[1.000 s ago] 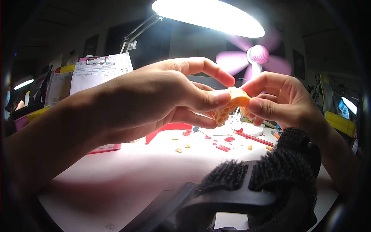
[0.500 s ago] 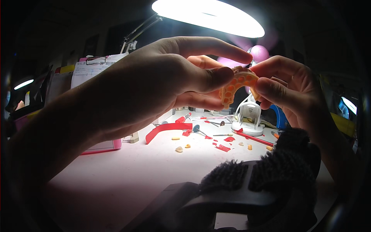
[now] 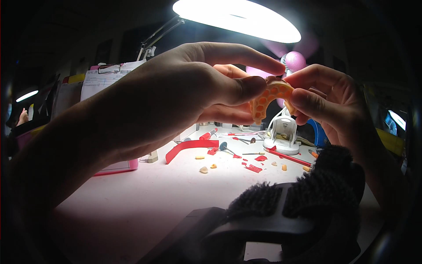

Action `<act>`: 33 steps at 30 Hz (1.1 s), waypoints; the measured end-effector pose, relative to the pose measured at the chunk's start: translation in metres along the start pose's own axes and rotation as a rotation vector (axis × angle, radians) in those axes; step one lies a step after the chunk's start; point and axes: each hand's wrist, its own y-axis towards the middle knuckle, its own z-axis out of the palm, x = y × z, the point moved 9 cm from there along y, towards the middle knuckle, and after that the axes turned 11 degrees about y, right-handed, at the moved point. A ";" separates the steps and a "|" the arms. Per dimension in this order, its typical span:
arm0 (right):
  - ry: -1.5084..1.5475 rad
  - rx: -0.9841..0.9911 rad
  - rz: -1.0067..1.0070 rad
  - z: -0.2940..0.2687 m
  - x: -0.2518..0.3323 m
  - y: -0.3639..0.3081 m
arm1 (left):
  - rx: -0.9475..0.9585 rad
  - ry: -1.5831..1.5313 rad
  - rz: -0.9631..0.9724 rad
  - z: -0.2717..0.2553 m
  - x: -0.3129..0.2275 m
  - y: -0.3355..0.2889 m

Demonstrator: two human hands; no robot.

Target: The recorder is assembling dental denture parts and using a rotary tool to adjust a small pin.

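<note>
Raised under the lamp is a horseshoe-shaped dental arch [image 3: 276,91], orange and glowing, with a row of rounded tooth-shaped hollows. My left hand [image 3: 193,83] grips its left side, with the thumb in front and other fingers behind; the index finger stretches over the top. At its right end my right hand [image 3: 327,97] pinches it between thumb and fingers. Several loose tooth-like pieces [image 3: 203,170] lie on the white table [image 3: 167,193] below, with red wax scraps [image 3: 253,168] among them.
A bright lamp [image 3: 237,17] hangs above. Behind the hands stands a small fan [image 3: 283,130] with pink blades. A curved red strip [image 3: 189,147], rotary tools [image 3: 225,148] and a red pencil [image 3: 288,157] lie on the table. Clipboard papers [image 3: 103,81] stand left; a black fuzzy strap [image 3: 325,193] fills the foreground.
My right hand and the dental arch have dipped very slightly; the grip looks the same. At the far left, another person's hand in the background has shifted upward.
</note>
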 end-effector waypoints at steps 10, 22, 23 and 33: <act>0.015 0.005 0.024 0.000 -0.003 0.000 | -0.076 0.025 -0.042 -0.005 0.003 -0.001; 0.036 0.025 0.005 0.000 -0.003 0.000 | -0.118 0.109 -0.015 -0.009 -0.001 -0.002; 0.036 0.026 0.007 0.000 -0.003 0.000 | -0.116 0.108 -0.013 -0.009 -0.001 -0.002; 0.034 0.026 -0.025 -0.001 -0.003 0.001 | -0.163 0.134 -0.032 -0.009 -0.004 -0.004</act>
